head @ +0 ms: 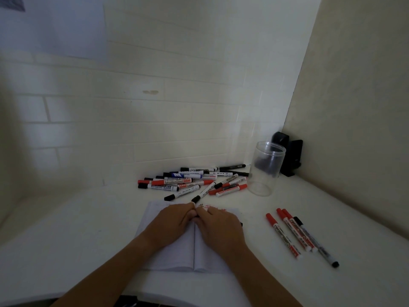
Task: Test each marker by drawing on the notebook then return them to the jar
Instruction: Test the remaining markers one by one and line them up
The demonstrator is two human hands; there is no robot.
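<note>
On white table (77, 229), corner of two pale walls, listed by size:

1. Notebook (172, 258): lies open and flat at the near edge, red strokes visible at the top of its right page; both hands rest over its upper middle.
2. Jar (266, 169): clear, upright, lidless, beyond and to the right of the notebook, well apart from the hands. No markers visible inside. A dark object (290, 156) stands behind it in the corner.
3. Marker heap (192, 181): loose pile of black-, red- and blue-capped markers just beyond the notebook, left of the jar.
4. Set-aside markers (298, 234): three red-capped and one black-ended, lying side by side right of the notebook.
5. Left hand (174, 220) and right hand (218, 224): fingertips meet over the notebook, fingers curled together and pinching a small dark item, probably one marker; most of it is hidden.

Step in hand, as judged: a marker is being uncapped or recapped between tests; which of the two cannot be told. Jar holds nothing yet, so the return has hardly begun.

Next move calls for: if uncapping, a short stroke on the free page area; if capping, a firm push home, then a reach right and forward to the jar.
</note>
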